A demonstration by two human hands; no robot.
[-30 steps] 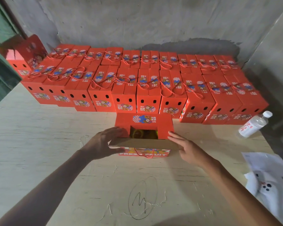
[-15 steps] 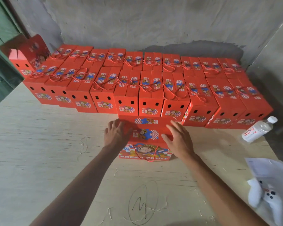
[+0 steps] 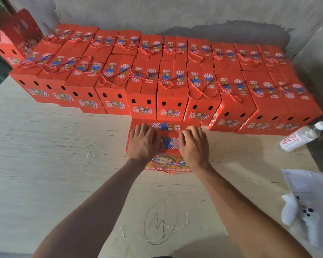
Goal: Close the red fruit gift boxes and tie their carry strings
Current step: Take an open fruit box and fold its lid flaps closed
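Front of the tied-off rows (image 3: 157,84), near box (image 3: 166,144) has both flaps down under flat, loosely spread left hand (image 3: 143,141) and right hand (image 3: 193,144), string (image 3: 169,169) dangling untied, open box (image 3: 9,41) far left pending.

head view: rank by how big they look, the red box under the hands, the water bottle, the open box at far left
1. Red box under the hands, nearest the camera.
2. Open box, farther away and cut off, so its rank is unsure.
3. Water bottle, clearly smallest.
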